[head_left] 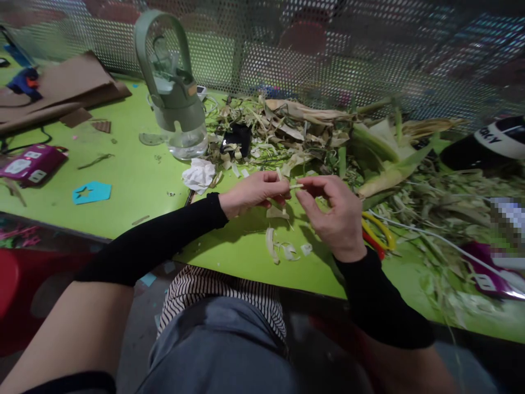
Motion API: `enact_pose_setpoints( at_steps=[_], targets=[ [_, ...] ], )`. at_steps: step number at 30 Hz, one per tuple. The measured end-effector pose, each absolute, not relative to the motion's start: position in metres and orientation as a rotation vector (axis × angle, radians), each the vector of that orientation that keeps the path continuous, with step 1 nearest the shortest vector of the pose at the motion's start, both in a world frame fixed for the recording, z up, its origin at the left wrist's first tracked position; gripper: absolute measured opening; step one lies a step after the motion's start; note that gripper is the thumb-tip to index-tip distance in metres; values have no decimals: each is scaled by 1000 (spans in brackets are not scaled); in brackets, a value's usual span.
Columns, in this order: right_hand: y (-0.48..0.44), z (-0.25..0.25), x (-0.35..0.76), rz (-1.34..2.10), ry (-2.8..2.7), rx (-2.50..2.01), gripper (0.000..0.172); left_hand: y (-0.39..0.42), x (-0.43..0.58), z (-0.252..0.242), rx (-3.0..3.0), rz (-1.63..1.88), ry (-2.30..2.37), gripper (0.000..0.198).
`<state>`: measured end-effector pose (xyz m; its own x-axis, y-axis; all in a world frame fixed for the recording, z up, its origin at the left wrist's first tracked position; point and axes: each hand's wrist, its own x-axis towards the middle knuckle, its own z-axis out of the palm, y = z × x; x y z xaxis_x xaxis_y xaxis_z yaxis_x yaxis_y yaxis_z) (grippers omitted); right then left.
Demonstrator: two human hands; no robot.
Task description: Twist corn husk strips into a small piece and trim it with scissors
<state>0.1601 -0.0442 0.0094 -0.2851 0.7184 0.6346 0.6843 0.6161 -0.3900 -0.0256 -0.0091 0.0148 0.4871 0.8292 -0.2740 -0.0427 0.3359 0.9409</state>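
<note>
Both my hands meet above the green table (135,180), pinching the same thin pale strip of plant husk (296,186). My left hand (256,191) grips the strip's left end with closed fingers. My right hand (334,213) pinches its right end between thumb and forefinger. Both arms wear black sleeves. Below the hands lie a few curled pale husk scraps (283,249) on the table.
A big heap of corn husks and green stalks (328,137) fills the table behind and to the right. A green desk fan (174,82), crumpled white paper (199,175), yellow-red handled scissors (379,235), cardboard (61,87), a purple pouch (30,164) and a mesh wall surround.
</note>
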Motion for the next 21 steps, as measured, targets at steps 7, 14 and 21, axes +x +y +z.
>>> enact_pose_setpoints(
  at_steps=[7, 14, 21],
  targets=[
    [-41, 6, 164, 42, -2118, -1165, 13, -11, -26, 13, 1709, 825, 985, 8],
    [-41, 0, 167, -252, -2372, -1168, 17, -15, -24, 5, 2309, 733, 1153, 9],
    [-42, 5, 156, 137, -2200, -1295, 22, -13, -24, 9, 2179, 650, 1130, 6]
  ],
)
